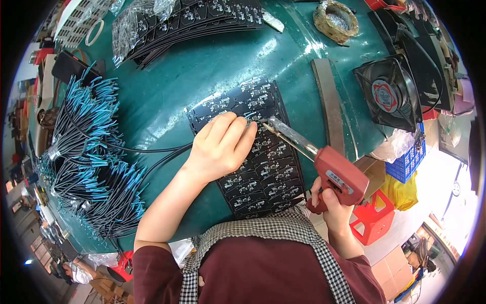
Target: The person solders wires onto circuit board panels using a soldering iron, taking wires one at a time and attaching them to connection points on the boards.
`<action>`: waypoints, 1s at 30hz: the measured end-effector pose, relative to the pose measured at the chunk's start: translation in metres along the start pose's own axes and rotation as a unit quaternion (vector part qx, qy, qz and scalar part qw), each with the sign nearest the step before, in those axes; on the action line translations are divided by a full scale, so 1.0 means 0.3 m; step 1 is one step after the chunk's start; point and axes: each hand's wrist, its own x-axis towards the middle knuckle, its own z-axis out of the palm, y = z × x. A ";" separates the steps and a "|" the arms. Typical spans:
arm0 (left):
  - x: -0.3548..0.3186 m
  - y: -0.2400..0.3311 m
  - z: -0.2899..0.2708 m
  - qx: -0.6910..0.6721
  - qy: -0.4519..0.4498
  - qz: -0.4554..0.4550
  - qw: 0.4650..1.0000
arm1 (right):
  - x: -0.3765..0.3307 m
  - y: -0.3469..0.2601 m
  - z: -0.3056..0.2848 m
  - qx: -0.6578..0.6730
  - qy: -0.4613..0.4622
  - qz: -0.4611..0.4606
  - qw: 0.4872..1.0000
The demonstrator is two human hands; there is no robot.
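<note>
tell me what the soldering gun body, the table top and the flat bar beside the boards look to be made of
Soldering gun in the right hand: body looks like moulded red plastic, matte; its barrel is shiny bare metal.
Table top: a dark green sheet with glossy highlights, likely painted or plastic-coated; which one is unclear.
Flat bar: dull grey-brown with straight edges, probably unpainted metal.

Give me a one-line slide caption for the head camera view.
Left hand steadies a black circuit board panel while right hand aims a red soldering gun on a green table.
</note>
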 end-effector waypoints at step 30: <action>-0.324 -0.010 -0.314 0.087 -0.017 -0.303 0.949 | -0.144 0.030 0.004 -0.092 0.098 -0.114 0.984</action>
